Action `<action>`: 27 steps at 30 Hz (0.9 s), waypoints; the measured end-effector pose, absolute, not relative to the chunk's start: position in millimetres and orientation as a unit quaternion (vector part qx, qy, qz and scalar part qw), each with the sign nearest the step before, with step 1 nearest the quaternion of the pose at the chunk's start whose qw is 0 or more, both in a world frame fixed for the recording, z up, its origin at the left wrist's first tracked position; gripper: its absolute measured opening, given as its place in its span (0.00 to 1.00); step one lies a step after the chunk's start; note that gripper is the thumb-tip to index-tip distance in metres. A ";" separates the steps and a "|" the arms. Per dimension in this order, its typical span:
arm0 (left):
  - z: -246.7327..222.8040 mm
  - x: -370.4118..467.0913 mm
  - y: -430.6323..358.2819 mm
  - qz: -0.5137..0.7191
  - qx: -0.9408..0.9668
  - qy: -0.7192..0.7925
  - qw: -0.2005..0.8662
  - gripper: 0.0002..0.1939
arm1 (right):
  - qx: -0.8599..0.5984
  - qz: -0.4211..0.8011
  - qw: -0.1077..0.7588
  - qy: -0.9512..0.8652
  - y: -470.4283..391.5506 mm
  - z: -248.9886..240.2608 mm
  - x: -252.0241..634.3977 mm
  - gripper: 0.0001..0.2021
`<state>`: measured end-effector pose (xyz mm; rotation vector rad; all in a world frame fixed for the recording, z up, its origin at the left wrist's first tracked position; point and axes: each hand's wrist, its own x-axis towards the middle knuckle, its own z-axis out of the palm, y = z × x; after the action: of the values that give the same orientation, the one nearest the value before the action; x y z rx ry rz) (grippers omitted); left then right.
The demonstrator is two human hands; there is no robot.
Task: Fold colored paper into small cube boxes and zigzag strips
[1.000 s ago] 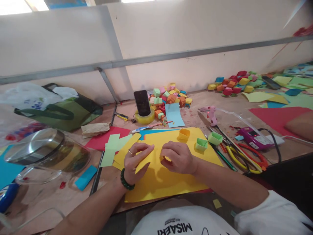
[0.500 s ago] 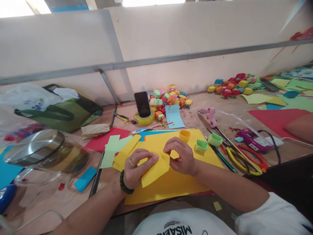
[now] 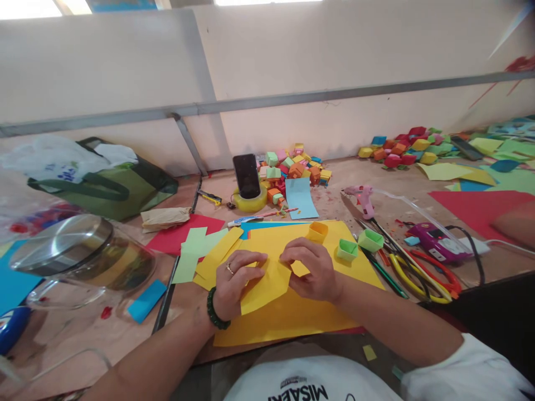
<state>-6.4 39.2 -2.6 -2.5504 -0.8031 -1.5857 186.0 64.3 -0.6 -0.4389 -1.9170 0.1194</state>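
A small yellow paper piece (image 3: 264, 287) is held between my two hands, over the large yellow sheets (image 3: 288, 323) on the table. My left hand (image 3: 238, 281), with a ring and a dark green bead bracelet, grips its left side between thumb and fingers. At the right edge, my right hand (image 3: 313, 270) pinches the same piece with curled fingers; the fingertips partly hide the paper. Just beyond my right hand stand an open yellow paper box (image 3: 317, 231) and two green paper boxes, one (image 3: 346, 250) nearer and one (image 3: 370, 240) farther right.
A glass jug (image 3: 83, 256) and a green bag (image 3: 104, 189) stand left. A phone (image 3: 246, 176) leans in a tape roll (image 3: 249, 199) before piled paper cubes (image 3: 292, 170). A pink glue gun (image 3: 361, 199), scissors (image 3: 434, 273) and another person's arm (image 3: 513, 225) are right.
My left thumb has lifted slightly back from the fold of the yellow paper. The right hand keeps its pinch, and the view has shifted slightly.
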 end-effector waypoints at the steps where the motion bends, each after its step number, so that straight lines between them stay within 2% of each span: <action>1: -2.4 -6.2 39.7 -0.510 -0.820 -0.260 0.014 0.07 | -0.185 0.043 0.553 -0.811 64.3 -0.9 186.1 0.10; 12: -6.0 -3.7 43.0 -0.505 -0.822 -0.262 0.003 0.05 | -0.188 0.032 0.539 -0.821 63.7 -0.5 184.8 0.08; 17: -8.6 -4.3 43.6 -0.499 -0.825 -0.265 -0.020 0.09 | -0.208 0.028 0.505 -0.837 61.5 -1.9 182.5 0.08; 23: -11.2 -4.7 45.1 -0.484 -0.828 -0.280 -0.046 0.09 | -0.208 -0.039 0.496 -0.842 61.4 -4.0 182.0 0.08; 27: -13.0 -4.1 46.7 -0.475 -0.830 -0.291 -0.044 0.11 | -0.230 -0.012 0.488 -0.842 61.9 -4.1 181.2 0.06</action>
<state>-4.1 46.7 -13.0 -2.6827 -0.9401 -1.5344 181.2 61.9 -4.1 -0.5585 -2.0471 -0.0302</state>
